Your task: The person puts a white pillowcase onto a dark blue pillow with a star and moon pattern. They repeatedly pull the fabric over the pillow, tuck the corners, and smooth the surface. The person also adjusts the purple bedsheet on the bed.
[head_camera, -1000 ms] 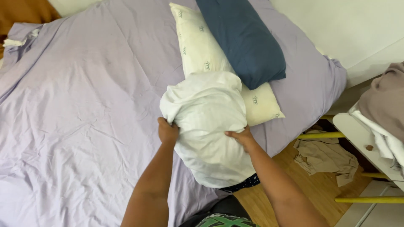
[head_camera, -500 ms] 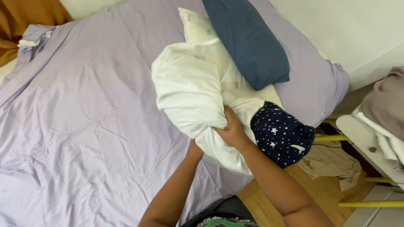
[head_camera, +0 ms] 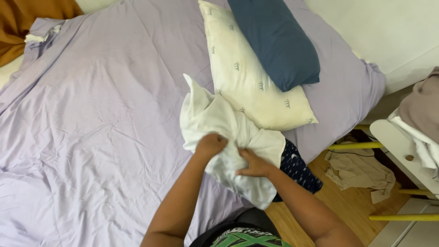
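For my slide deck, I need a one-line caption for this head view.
Both hands, left and right, grip a white pillowcase over a lilac bed.

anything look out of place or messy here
A crumpled beige cloth lies on the wooden floor beside the bed, under the yellow-legged table. Both hands grip the white pillowcase.

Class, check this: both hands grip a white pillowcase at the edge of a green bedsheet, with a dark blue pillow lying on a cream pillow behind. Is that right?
Not quite: the bedsheet is lilac, not green, as the head view shows. The left hand and right hand do grip the white pillowcase, with the dark blue pillow on the cream pillow.
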